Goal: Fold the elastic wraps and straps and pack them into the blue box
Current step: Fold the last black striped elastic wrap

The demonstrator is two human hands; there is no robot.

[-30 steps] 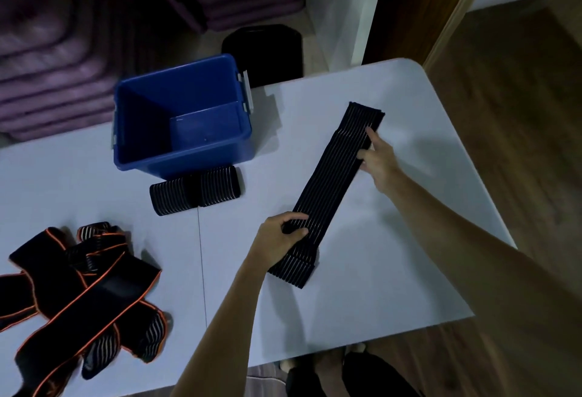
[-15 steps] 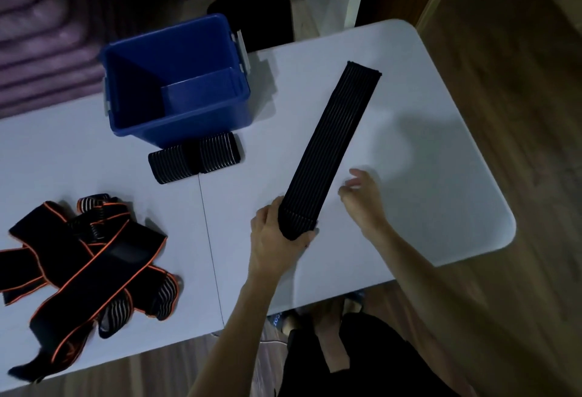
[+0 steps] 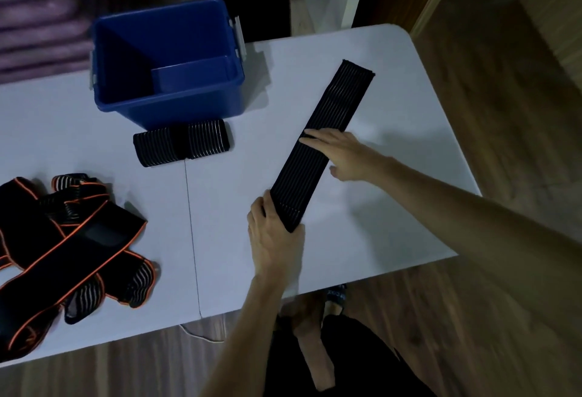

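Note:
A long black ribbed elastic wrap point(image 3: 338, 107) lies stretched diagonally on the white table point(image 3: 393, 214), right of centre. My left hand point(image 3: 274, 236) holds its near end between fingers and thumb. My right hand point(image 3: 340, 152) lies across the wrap's middle with straight fingers pressing it flat. The blue box point(image 3: 167, 59) stands at the back left and looks empty. A folded black striped wrap point(image 3: 182, 142) sits right in front of the box. A tangle of black straps with orange edging point(image 3: 66, 245) lies at the left.
The table's rounded right corner and front edge are close to my arms, with wooden floor point(image 3: 504, 97) beyond. A dark object point(image 3: 255, 6) sits on the floor behind the box. My feet show under the table's front edge.
My right hand has moved from beside the wrap's near end up onto its middle. My left hand keeps hold of the near end. The camera has shifted slightly.

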